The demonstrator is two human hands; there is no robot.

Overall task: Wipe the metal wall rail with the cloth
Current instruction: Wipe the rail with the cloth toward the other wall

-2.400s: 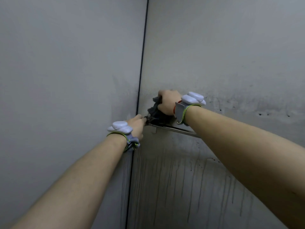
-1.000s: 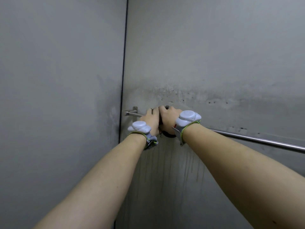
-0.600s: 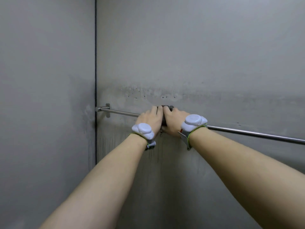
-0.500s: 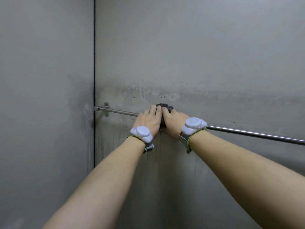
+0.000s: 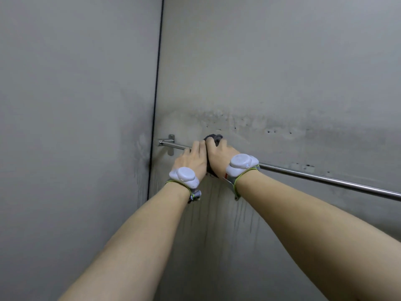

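The rail (image 5: 325, 180) runs across the wall (image 5: 282, 61), sloping down to the right in this view. Its left end sits in a small bracket (image 5: 171, 144) fixed to the wall. Both hands are on the rail near that end, side by side and touching.

The right hand (image 5: 219, 155) is closed over the rail from above, its fingers curled round a dark cloth (image 5: 213, 137). The cloth is bunched between the palm and the rail. A tuft of it shows above the fingertips, and another dark bit shows under the heel of the hand, below the rail. How far the cloth wraps round the rail is hidden by the hand.

The left hand (image 5: 192, 158) lies just left of the right hand, between it and the bracket. Its fingers are bent over the top of the rail and grip the bare metal. Whether it also touches the cloth cannot be told, since the two hands press together there.

Each wrist wears a white band: the left band (image 5: 184, 175) below the rail, the right band (image 5: 240, 162) right at the rail and covering a short stretch of it.

Left of the bracket a dark seam (image 5: 157, 83) runs up the corner where the wall meets a side panel (image 5: 65, 105). Above the rail a blotchy grey stain (image 5: 282, 129) with small dark spots stretches along the wall. Below the rail thin dark streaks (image 5: 238, 213) run down the wall, under the hands.
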